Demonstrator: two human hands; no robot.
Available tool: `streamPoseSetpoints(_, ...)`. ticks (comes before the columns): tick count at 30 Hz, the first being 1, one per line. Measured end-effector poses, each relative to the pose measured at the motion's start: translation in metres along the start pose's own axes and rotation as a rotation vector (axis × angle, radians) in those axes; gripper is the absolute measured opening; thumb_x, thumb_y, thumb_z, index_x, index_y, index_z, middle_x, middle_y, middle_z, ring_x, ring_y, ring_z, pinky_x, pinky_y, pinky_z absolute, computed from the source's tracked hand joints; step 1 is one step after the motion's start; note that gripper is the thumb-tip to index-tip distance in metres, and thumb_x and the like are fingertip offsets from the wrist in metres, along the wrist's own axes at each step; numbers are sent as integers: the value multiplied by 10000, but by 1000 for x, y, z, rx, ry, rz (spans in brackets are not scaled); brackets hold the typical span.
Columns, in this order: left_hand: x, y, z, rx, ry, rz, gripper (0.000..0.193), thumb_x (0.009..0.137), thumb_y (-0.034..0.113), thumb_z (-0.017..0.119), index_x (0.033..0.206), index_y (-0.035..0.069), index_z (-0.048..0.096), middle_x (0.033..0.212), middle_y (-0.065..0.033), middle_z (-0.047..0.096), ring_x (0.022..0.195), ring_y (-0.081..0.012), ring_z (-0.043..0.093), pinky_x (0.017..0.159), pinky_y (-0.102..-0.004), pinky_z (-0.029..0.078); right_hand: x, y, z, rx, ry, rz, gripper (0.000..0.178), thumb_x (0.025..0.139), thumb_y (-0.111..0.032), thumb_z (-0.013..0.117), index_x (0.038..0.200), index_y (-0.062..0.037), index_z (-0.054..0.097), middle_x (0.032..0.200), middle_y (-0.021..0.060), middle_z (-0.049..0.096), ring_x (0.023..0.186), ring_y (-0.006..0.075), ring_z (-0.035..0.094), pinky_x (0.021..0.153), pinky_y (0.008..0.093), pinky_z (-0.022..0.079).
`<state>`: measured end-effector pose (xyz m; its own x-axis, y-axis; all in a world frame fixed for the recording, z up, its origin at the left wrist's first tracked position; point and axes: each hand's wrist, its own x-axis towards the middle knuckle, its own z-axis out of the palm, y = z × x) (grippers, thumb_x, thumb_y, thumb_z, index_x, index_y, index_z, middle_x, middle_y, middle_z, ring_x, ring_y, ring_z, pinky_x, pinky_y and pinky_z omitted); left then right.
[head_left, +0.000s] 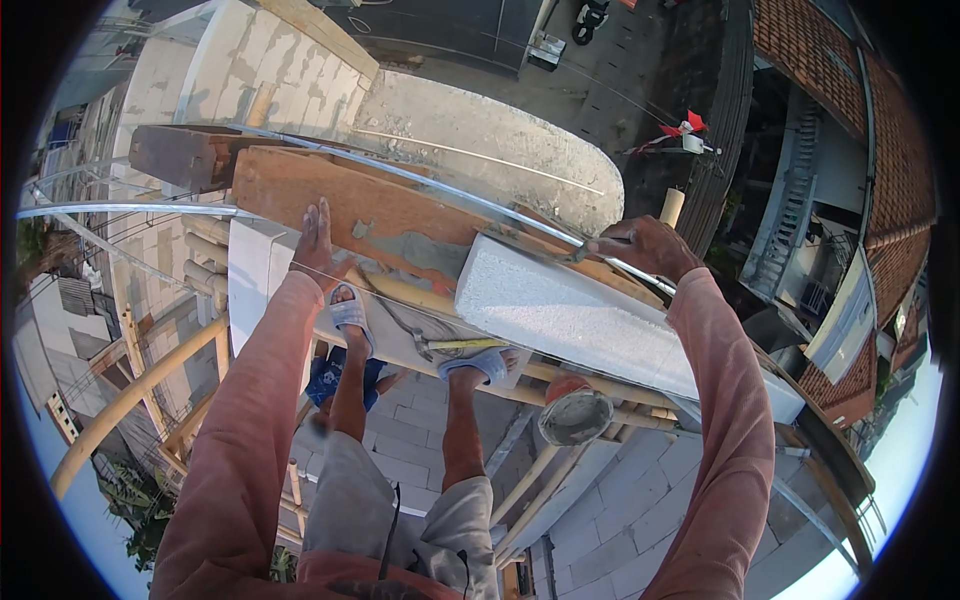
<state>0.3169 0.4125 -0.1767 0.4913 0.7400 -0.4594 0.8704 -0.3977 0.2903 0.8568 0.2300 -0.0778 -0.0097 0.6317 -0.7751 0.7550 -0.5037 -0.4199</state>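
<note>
We have the left hand (316, 248) flat against the reddish-brown wooden board (290, 190), fingers extended and slightly apart, pinching nothing we can see. The right hand (650, 248) has its fingers curled beside the pale metal strip (545, 226); we can't tell whether it grips the strip or a small tool. The white block (560, 300) lies between the hands, starting below-left of the right hand and running on beneath the right forearm.

Risks, as we judge them: the board could tip or slide away from the left palm if we push too hard on one side, since we see no clamp on it. The metal strip could skew if the right hand pulls on it. The wet-looking mortar (425, 250), just right of the left hand, could smear if a wrist drags over it. The yellow-handled hammer (465, 344), below and right of the left hand, lies next to the sandals (474, 365); a careless foot could knock it off, perhaps onto the person in blue (340, 378) underneath. A bump could also spill the bucket (575, 415) below the right hand.

Hard to read: the right fingertips and whatever they hold; the left palm's contact; the block's far end, partly behind the right sleeve; the bucket's support; the person below, mostly blocked by our legs.
</note>
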Motion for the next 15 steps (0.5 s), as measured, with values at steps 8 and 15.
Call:
streamPoseSetpoints(8, 4, 0, 1, -47, -72, -61, 1245, 778, 259, 809, 1651, 123, -68, 1668, -335, 66, 1561, -489, 70, 1270, -502, 192, -22, 15, -11, -176, 24, -115, 646, 872, -731, 638, 1076, -144, 815, 988, 103, 789, 864, 313, 744, 861, 443, 562)
streamPoseSetpoints(15, 0, -9, 4, -41, -18, -30, 1259, 771, 267, 812, 1653, 137, -76, 1671, -342, 42, 1559, -502, 55, 1266, -504, 187, -41, 17, -53, -114, -44, -23, 569, 901, -612, 707, 1073, -80, 811, 971, 135, 788, 844, 267, 736, 828, 380, 554)
